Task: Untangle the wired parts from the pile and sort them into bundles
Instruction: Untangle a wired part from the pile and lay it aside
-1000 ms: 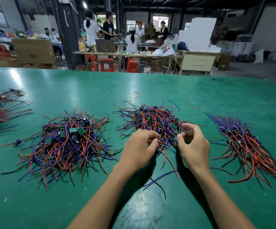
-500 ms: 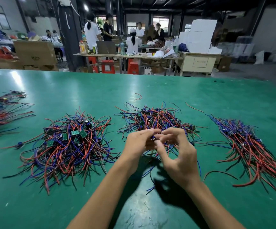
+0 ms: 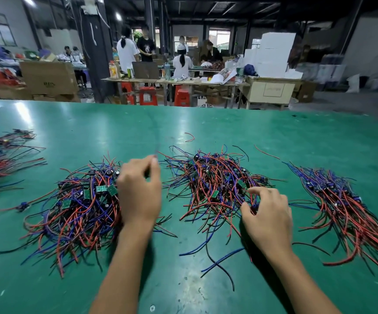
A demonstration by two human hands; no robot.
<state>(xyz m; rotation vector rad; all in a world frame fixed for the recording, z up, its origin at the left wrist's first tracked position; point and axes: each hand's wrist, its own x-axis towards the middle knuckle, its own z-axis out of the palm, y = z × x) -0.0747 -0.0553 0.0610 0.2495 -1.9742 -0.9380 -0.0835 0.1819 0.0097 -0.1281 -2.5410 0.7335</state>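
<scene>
The tangled middle pile (image 3: 213,184) of red, blue and black wired parts with small green boards lies on the green table (image 3: 206,123). My right hand (image 3: 267,214) rests its bent fingertips on that pile's right edge, thumb and forefinger apart. My left hand (image 3: 138,191) hovers over the right edge of the left pile (image 3: 74,207). Its thumb and forefinger pinch a wired part (image 3: 157,143), seen only as a thin blurred streak above the fingers. A combed bundle (image 3: 346,207) lies at the right and another bundle (image 3: 0,159) at the far left.
Loose wires (image 3: 219,261) trail on the table between my forearms, and single red wires (image 3: 190,137) lie behind the middle pile. Beyond the table's far edge are workbenches, red stools (image 3: 147,96), cardboard boxes and several people.
Both hands were pinching one part together over the middle pile. Now they have separated: my left hand swung left toward the left pile, and my right hand dropped onto the middle pile's right edge.
</scene>
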